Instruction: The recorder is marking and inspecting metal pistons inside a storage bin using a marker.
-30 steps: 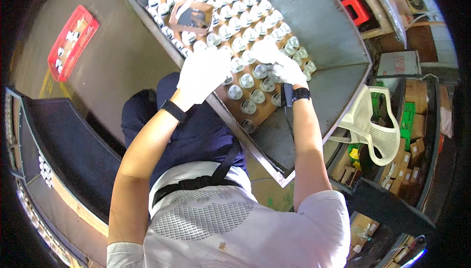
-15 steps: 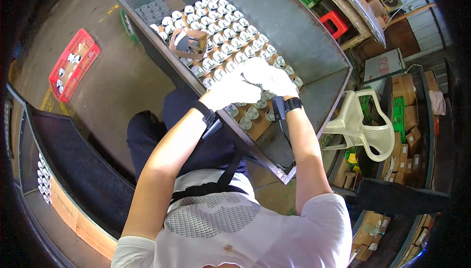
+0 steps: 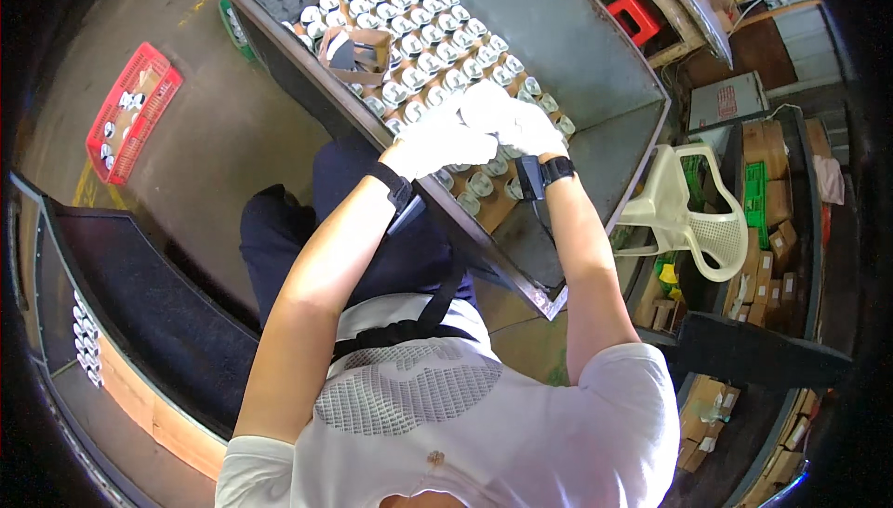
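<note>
White gloves cover both my hands, and glare washes out their details. My left hand [image 3: 439, 143] and my right hand [image 3: 525, 127] meet over the near part of a grey metal-walled bench [image 3: 595, 150]. The fingers of both look curled inward around a bright, rounded shape between them; what it is cannot be made out. Below and beyond my hands, rows of silvery pistons [image 3: 430, 63] stand on brown cardboard [image 3: 491, 218]. A small open cardboard box [image 3: 370, 66] rests among them at the left, with dark and pale pieces inside.
A red crate [image 3: 167, 89] holding several similar parts stands on the floor at the left. Beside me at lower left is another dark-walled bench [image 3: 158, 266] with parts and cardboard. A cream plastic chair [image 3: 665, 201] and shelves with cardboard boxes [image 3: 767, 168] are at the right.
The whole view has shifted slightly, and the bench appears a little higher. My hands stay together over the pistons with hardly any visible change in pose.
</note>
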`<state>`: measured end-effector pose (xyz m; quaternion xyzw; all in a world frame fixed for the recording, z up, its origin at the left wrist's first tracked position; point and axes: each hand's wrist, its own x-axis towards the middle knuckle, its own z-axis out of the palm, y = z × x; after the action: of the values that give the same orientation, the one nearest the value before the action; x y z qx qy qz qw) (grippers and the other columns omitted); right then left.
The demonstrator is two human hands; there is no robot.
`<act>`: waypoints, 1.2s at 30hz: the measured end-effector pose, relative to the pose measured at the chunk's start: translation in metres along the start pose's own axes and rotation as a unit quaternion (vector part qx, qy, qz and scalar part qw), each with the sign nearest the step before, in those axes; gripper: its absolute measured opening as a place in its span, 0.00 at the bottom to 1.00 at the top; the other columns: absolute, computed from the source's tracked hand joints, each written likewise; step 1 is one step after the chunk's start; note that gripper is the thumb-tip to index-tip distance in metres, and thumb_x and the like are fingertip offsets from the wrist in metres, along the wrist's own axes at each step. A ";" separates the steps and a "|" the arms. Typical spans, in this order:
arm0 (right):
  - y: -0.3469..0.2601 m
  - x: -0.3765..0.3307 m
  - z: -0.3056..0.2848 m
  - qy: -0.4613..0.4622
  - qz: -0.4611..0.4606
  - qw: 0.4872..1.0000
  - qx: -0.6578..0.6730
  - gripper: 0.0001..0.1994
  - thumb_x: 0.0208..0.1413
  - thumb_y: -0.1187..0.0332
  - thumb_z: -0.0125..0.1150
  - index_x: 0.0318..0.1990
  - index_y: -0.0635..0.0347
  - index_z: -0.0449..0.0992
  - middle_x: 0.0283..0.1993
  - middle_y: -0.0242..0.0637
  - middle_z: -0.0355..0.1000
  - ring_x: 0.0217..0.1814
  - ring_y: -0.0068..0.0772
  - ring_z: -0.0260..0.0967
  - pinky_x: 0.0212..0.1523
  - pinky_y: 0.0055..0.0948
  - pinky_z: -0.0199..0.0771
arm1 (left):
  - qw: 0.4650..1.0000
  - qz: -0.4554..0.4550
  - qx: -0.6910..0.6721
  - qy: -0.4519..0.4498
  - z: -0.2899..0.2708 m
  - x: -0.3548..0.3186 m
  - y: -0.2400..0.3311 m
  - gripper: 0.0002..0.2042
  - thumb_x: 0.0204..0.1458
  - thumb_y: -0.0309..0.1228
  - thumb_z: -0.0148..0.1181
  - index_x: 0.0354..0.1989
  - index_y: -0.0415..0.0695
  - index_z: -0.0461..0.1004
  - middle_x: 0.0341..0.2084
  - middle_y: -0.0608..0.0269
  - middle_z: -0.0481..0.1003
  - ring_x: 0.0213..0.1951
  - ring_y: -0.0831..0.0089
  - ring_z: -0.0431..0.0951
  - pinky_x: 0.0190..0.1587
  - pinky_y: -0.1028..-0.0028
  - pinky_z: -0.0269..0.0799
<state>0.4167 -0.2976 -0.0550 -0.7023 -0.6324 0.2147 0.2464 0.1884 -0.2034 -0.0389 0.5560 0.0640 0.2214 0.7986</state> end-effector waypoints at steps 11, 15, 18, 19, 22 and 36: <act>-0.015 0.003 0.001 -0.001 -0.054 0.997 0.056 0.15 0.55 0.67 0.59 0.49 0.63 0.76 0.42 0.39 0.78 0.43 0.32 0.73 0.49 0.31 0.72 | 0.973 0.096 0.212 -0.001 -0.008 0.009 -0.009 0.28 0.44 0.31 0.72 0.54 0.37 0.71 0.39 0.61 0.77 0.40 0.78 0.76 0.44 0.77 0.75; -0.016 -0.004 0.008 -0.036 0.041 0.981 0.184 0.16 0.59 0.63 0.59 0.50 0.65 0.76 0.44 0.37 0.78 0.46 0.29 0.71 0.51 0.31 0.71 | 0.974 -0.016 0.214 0.076 -0.011 0.003 -0.012 0.32 0.41 0.32 0.75 0.55 0.35 0.69 0.37 0.60 0.77 0.40 0.75 0.75 0.44 0.74 0.74; -0.019 -0.008 0.014 -0.009 0.013 0.981 0.191 0.17 0.59 0.63 0.60 0.50 0.65 0.76 0.45 0.37 0.78 0.46 0.28 0.71 0.51 0.30 0.71 | 0.966 -0.024 0.222 0.129 -0.007 -0.001 -0.008 0.34 0.40 0.33 0.76 0.56 0.34 0.67 0.36 0.61 0.76 0.40 0.75 0.75 0.44 0.73 0.74; -0.019 -0.007 0.012 -0.012 0.011 0.981 0.191 0.17 0.58 0.63 0.60 0.50 0.65 0.76 0.45 0.37 0.78 0.46 0.27 0.71 0.51 0.30 0.71 | 0.963 -0.020 0.234 0.131 -0.009 0.001 -0.010 0.35 0.40 0.32 0.76 0.56 0.34 0.66 0.36 0.61 0.76 0.40 0.75 0.75 0.44 0.73 0.74; -0.021 -0.007 0.011 -0.016 0.010 0.978 0.207 0.16 0.58 0.64 0.61 0.49 0.65 0.76 0.44 0.36 0.78 0.45 0.26 0.71 0.50 0.29 0.71 | 0.960 0.002 0.249 0.128 -0.012 0.002 -0.017 0.34 0.42 0.32 0.75 0.58 0.33 0.66 0.35 0.63 0.76 0.39 0.75 0.74 0.45 0.74 0.74; -0.033 -0.016 -0.004 0.040 -0.029 0.988 0.149 0.11 0.60 0.67 0.57 0.45 0.62 0.80 0.38 0.35 0.78 0.40 0.28 0.72 0.45 0.30 0.72 | 0.982 0.050 0.169 0.071 -0.021 0.017 -0.043 0.51 0.36 0.21 0.76 0.71 0.36 0.50 0.48 0.60 0.73 0.51 0.73 0.73 0.54 0.73 0.73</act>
<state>0.3919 -0.3110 -0.0314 -0.6474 -0.6031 0.2710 0.3792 0.2086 -0.1908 -0.0838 0.6683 0.1292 0.2863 0.6743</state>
